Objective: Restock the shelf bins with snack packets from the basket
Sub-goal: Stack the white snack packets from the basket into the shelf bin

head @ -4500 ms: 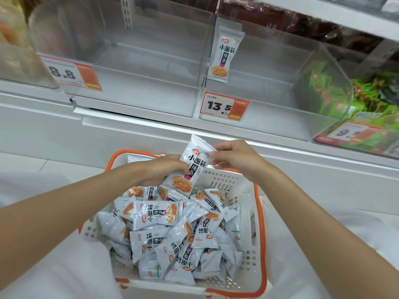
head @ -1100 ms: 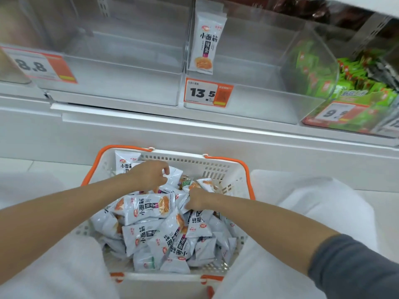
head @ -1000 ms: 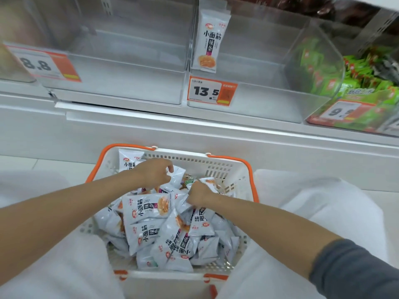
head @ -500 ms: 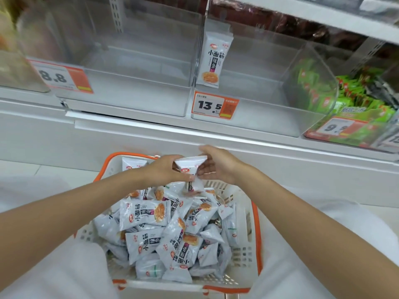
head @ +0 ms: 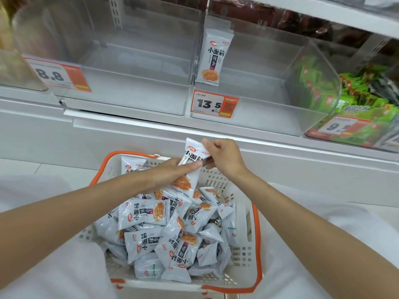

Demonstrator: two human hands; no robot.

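1. Held packet [head: 192,155]: a flat, pale grey-white pouch with a red logo near its top seam, black characters down the face and an orange food picture at its lower end. It stands almost upright, top tilted slightly left, above the far rim of the basket [head: 246,234].

2. Basket: white perforated walls with an orange rim, in the near centre. It holds a loose pile of matching packets [head: 143,215] lying face up, sideways and inverted.

3. Target bin [head: 259,93]: clear plastic, on the far shelf right of centre, with an orange price label [head: 214,104] reading 13.5 on its front. One identical packet [head: 212,59] stands upright against its left wall.

4. Adjacent bins: the clear bin [head: 138,61] to the left carries an 8.8 label [head: 58,74]. Green packets [head: 356,100] fill the bin to the right.

5. My left hand [head: 166,173] reaches in from the near left. Its fingers curl across the middle of the held packet and grip it.

6. My right hand [head: 225,157] reaches in from the near right. Thumb and fingertips pinch the top right corner of the same packet; the remaining fingers are curled.

7. Both forearms are bare and cross over the basket.
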